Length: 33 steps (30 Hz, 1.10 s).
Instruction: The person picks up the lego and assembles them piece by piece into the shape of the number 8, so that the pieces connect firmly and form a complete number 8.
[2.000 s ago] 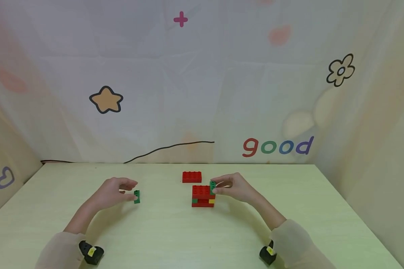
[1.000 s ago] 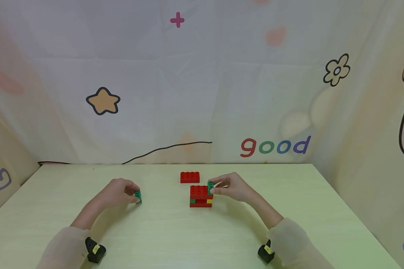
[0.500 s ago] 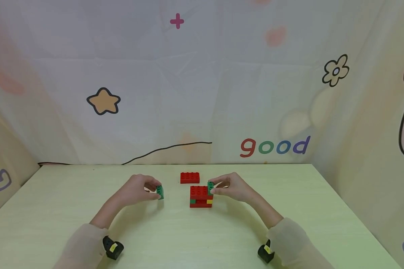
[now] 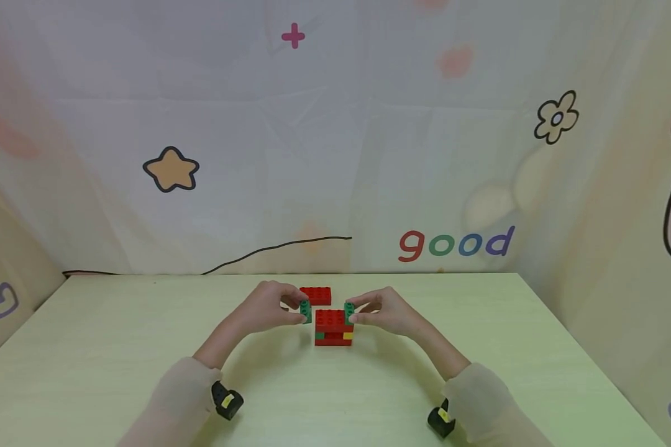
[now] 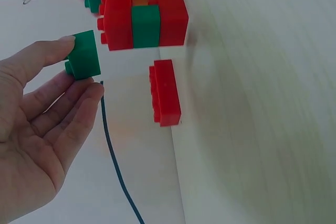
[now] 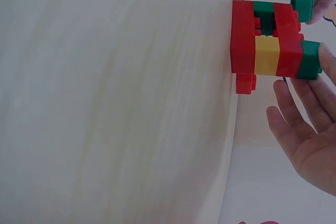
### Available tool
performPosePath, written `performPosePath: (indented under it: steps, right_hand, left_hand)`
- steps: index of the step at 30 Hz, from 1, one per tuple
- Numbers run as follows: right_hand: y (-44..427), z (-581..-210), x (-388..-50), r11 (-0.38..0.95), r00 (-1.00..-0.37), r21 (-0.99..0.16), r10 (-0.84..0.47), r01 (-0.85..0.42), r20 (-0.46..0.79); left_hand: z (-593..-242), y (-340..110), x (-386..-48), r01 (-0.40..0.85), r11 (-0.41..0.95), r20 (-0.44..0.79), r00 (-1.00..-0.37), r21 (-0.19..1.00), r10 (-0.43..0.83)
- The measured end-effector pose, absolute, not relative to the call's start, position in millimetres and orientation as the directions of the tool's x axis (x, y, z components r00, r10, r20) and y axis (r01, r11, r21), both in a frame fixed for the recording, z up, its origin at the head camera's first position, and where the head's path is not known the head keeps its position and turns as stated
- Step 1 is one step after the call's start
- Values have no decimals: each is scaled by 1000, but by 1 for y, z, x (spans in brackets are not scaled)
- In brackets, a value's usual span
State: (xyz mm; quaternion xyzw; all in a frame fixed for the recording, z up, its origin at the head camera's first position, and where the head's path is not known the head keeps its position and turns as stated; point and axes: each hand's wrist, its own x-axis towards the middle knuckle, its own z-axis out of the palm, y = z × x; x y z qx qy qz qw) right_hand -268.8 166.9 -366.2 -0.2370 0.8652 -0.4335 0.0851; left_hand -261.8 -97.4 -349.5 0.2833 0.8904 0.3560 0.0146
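Observation:
A stack of toy bricks (image 4: pixel 331 320) stands on the table: a red brick below, a green and a yellow brick at the two ends of the middle layer, a red brick on top. My right hand (image 4: pixel 388 313) pinches a green brick (image 6: pixel 308 60) that sits on the right end of the stack's top. Just left of the stack, my left hand (image 4: pixel 271 307) holds another green brick (image 5: pixel 85 55) between thumb and fingers, in the air and apart from the stack. Behind the stack lies a loose red brick (image 4: pixel 320 295), partly covered by the left hand in the head view.
The pale wooden table (image 4: pixel 335 397) runs back to a printed cloth backdrop (image 4: pixel 246 186). Black wrist cameras are strapped near both sleeves, the left one (image 4: pixel 227 401) and the right one (image 4: pixel 442 421).
My left hand has taken hold of the green brick at the left, lifted it and carried it rightward to beside the stack. The right hand stays on its green brick.

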Motion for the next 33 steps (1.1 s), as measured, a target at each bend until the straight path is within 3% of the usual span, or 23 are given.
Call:
performPosePath:
  steps: [33]
  right_hand:
    - [166, -366, -269, 507, -874, -797, -483, -329, 53]
  left_hand:
    - [-354, -70, -266, 443, 568, 149, -860, 694, 489]
